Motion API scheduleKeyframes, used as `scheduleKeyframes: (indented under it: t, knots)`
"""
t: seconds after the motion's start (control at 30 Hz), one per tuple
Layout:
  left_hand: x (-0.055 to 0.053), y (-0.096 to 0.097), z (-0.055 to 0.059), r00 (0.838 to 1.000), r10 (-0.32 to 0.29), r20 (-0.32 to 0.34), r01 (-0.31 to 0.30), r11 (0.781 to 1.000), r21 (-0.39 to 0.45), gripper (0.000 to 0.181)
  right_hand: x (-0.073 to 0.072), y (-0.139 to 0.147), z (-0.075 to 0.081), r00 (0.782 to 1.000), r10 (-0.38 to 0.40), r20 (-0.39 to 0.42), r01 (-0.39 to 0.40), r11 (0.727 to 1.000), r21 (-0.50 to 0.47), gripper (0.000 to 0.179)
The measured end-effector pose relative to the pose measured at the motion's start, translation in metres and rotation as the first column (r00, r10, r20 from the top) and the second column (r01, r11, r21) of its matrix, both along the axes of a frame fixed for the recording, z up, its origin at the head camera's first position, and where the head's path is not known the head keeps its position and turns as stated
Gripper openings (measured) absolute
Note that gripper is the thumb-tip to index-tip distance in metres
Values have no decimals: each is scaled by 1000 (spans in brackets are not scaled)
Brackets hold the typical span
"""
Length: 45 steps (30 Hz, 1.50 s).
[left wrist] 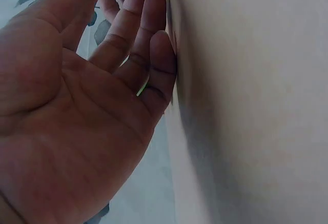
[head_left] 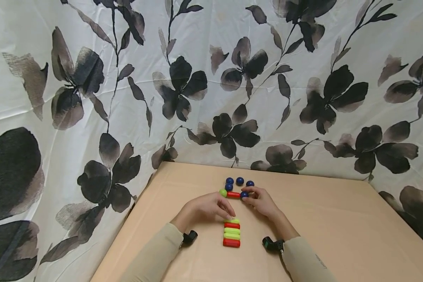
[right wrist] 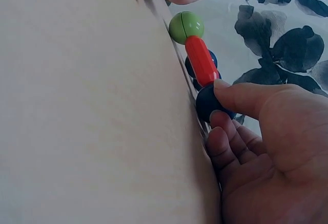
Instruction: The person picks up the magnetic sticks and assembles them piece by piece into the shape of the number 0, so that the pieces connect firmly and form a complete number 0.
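Observation:
My right hand [head_left: 262,201] pinches a blue ball [right wrist: 207,103] between thumb and fingertips. That ball sits at one end of a red rod [right wrist: 202,60]. A green ball [right wrist: 186,27] is at the rod's other end, so the three form one straight line. My left hand [head_left: 208,207] reaches in from the left, its thumb and fingertips on a yellow-green rod [head_left: 234,220] at the far end of a row of rods. In the right wrist view this rod's round end shows a grey metal centre. My left palm [left wrist: 77,111] fills much of its wrist view.
Nearer me in the row lie a red rod [head_left: 232,225], yellow-green rods [head_left: 232,231] and another red rod [head_left: 231,243], side by side. Several blue balls [head_left: 239,181] lie beyond my hands on the tan table [head_left: 324,219]. A flower-patterned cloth [head_left: 204,47] hangs behind the table.

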<state>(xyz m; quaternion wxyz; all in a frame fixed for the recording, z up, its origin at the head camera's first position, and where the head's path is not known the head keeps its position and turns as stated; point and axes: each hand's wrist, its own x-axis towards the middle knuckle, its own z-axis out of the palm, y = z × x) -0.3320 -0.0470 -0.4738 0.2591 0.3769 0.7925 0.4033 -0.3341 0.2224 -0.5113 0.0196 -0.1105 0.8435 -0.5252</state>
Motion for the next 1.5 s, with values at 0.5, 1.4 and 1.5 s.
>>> scheduleKeyframes:
  t: [0.5,1.4,1.5]
  knots:
    - [8,13,-3,999,-25,-42,25,1000,0,11,2,1,-2,1000,21,-12,-21,1000,-17,36]
    - [5,15,-6,979,62,-193,-76,995,-64,14,-1,2,-6,1000,13,3,-13,999,-32,37]
    - [6,15,-4,975,73,-211,-90,993,-76,13,-1,1,-5,1000,12,4,-12,999,-33,37]
